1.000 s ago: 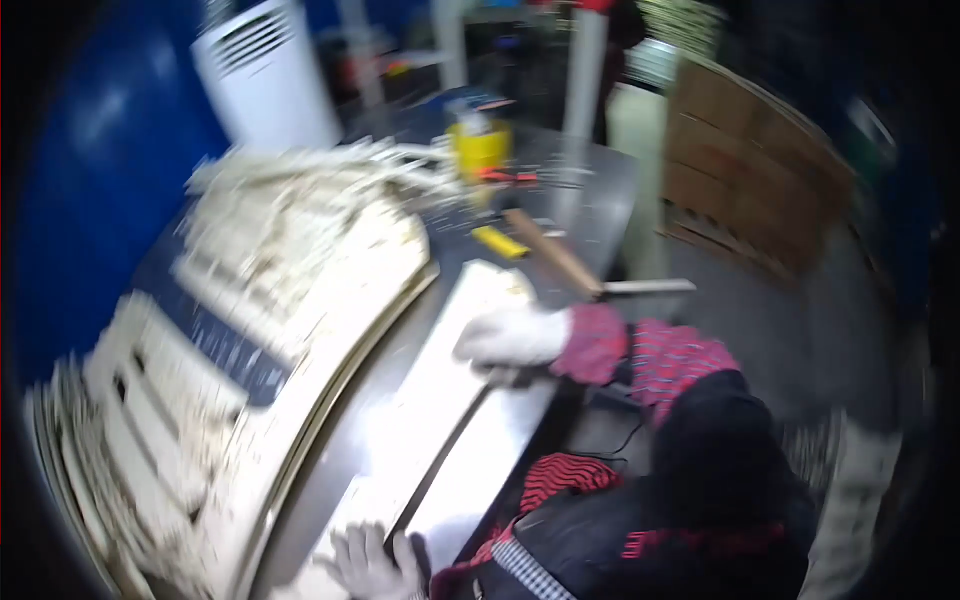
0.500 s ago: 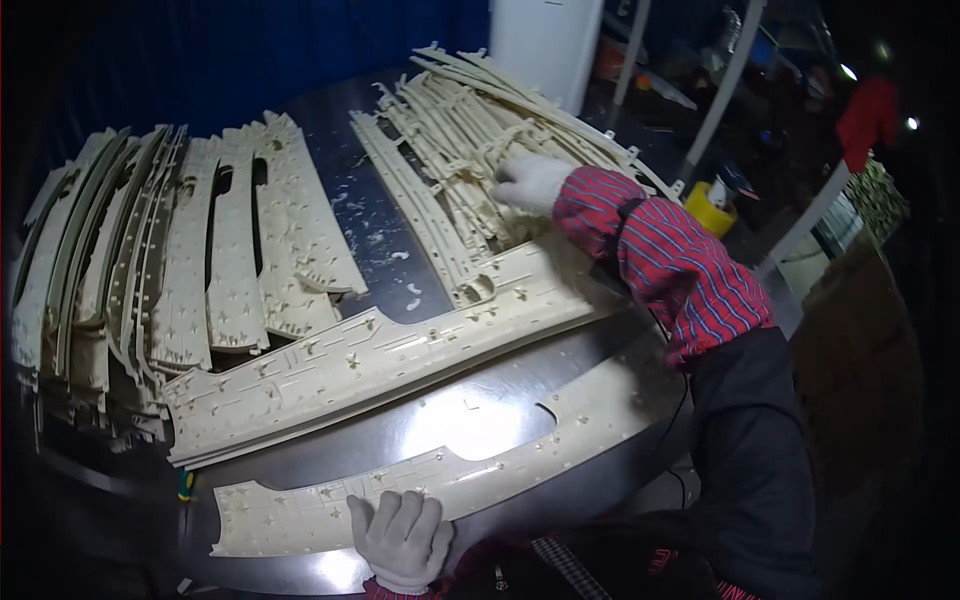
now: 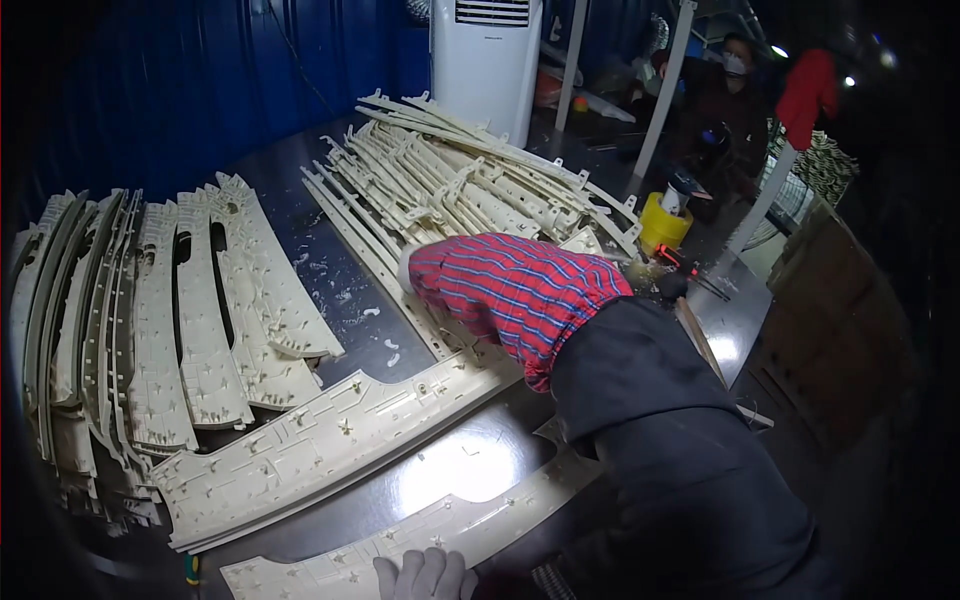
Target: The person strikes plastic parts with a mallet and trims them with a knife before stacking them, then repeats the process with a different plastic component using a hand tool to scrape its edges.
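Observation:
My left hand [image 3: 427, 577], in a pale knit glove, rests with stretched fingers on a long cream plastic panel [image 3: 500, 508] near the table's front edge. The panel's right part disappears under my right arm. My right hand [image 3: 404, 268] reaches to the left side of a pile of narrow cream plastic strips [image 3: 450, 180]. The red plaid sleeve hides nearly all of that glove, so its fingers and anything in them do not show. A second long cream panel [image 3: 345, 428] lies slanted between the near panel and the pile, with clips along its face.
At the left stands a row of curved cream panels [image 3: 155, 330] side by side on the metal table [image 3: 375, 340]. A yellow container [image 3: 664, 224] and red-handled pliers [image 3: 680, 262] are at the right. Behind are a white upright unit [image 3: 485, 70] and a masked person [image 3: 735, 110].
My right hand has moved left and nearer across the strip pile, and its glove is now mostly behind the sleeve. My view has shifted up and right; the left hand still rests on the near panel.

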A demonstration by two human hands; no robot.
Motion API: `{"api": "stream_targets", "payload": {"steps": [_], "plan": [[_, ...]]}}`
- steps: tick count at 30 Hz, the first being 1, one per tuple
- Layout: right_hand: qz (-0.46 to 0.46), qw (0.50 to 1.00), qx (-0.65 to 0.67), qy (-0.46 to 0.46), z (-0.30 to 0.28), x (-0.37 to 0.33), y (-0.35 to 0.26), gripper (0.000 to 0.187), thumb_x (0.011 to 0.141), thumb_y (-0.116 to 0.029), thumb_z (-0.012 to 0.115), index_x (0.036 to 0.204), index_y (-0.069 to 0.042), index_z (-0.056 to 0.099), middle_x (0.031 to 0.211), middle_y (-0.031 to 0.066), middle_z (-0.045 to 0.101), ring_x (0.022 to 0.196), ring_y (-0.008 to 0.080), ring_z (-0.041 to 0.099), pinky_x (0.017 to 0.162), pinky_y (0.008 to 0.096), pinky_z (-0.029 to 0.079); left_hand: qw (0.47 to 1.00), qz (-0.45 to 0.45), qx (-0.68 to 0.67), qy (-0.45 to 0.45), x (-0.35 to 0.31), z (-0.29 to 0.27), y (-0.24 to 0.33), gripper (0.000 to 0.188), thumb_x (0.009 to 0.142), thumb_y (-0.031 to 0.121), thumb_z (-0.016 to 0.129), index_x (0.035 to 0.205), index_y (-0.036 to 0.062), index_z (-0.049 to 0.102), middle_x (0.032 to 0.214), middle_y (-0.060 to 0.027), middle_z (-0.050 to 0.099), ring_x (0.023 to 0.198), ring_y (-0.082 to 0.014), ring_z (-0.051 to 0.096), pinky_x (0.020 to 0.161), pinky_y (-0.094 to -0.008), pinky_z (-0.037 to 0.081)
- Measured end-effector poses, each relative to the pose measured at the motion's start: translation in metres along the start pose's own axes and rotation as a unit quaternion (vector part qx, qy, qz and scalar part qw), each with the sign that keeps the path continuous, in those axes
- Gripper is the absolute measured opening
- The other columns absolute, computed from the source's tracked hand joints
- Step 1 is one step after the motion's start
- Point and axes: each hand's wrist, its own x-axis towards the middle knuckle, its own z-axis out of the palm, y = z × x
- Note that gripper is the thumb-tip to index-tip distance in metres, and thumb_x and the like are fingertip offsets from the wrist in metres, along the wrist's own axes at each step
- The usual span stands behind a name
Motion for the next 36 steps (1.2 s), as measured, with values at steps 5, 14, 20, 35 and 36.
{"api": "stream_targets", "payload": {"steps": [5, 14, 20, 35, 36], "plan": [[0.045, 0.984, 0.097, 0.141, -0.053, -0.013, 0.034, 0.048, 0.085, -0.038, 0.063, 0.114, 0.0, 0.07, 0.109, 0.0238, 0.071, 0.107, 0.0357, 0.068, 0.093, 0.0443, 0.053, 1.0, 0.005, -0.027, 0.003, 0.005, -0.005, 0.004, 0.014, 0.076, 0.018, 0.068, 0.085, 0.0107, 0.06, 0.081, -0.0079, 0.057, 0.07, -0.0269, 0.052, 0.067, -0.0441, 0.037], [-0.124, 0.819, 0.385, 0.407, -0.059, -0.244, 0.054, 0.055, 0.094, -0.018, 0.059, 0.143, 0.002, 0.046, 0.132, 0.02, 0.06, 0.122, 0.0274, 0.058, 0.106, 0.037, 0.044, 0.969, -0.137, 0.007, 0.207, -0.043, -0.001, -0.008, 0.04, 0.081, 0.012, 0.068, 0.119, 0.004, 0.063, 0.119, -0.0192, 0.062, 0.112, -0.0372, 0.059, 0.104, -0.0503, 0.04], [-0.148, 0.816, 0.439, 0.346, 0.053, -0.398, 0.076, 0.055, 0.084, 0.006, 0.056, 0.139, 0.001, 0.054, 0.133, 0.0145, 0.059, 0.123, 0.023, 0.056, 0.106, 0.0326, 0.042, 0.863, -0.097, 0.344, 0.357, -0.044, -0.124, -0.067, 0.092, 0.082, 0.049, 0.074, 0.155, 0.0082, 0.035, 0.161, -0.02, 0.026, 0.145, -0.0478, 0.027, 0.118, -0.0581, 0.025], [-0.295, 0.881, 0.194, 0.314, 0.171, -0.446, 0.051, 0.05, 0.073, -0.006, 0.072, 0.122, -0.006, 0.065, 0.086, 0.0137, 0.065, 0.078, 0.0355, 0.059, 0.072, 0.0439, 0.047, 0.971, -0.103, 0.216, -0.026, -0.107, -0.099, -0.086, 0.044, 0.072, 0.024, 0.069, 0.115, 0.0143, 0.067, 0.075, -0.0049, 0.063, 0.072, -0.0295, 0.061, 0.068, -0.0454, 0.047], [-0.29, 0.89, 0.187, 0.298, 0.171, -0.446, 0.05, 0.05, 0.073, -0.006, 0.072, 0.123, -0.007, 0.065, 0.085, 0.0136, 0.064, 0.078, 0.0356, 0.059, 0.072, 0.044, 0.047, 0.974, -0.11, 0.2, -0.014, -0.112, -0.097, -0.087, 0.043, 0.072, 0.025, 0.068, 0.114, 0.014, 0.067, 0.075, -0.005, 0.064, 0.073, -0.0299, 0.061, 0.067, -0.0454, 0.047]]}}
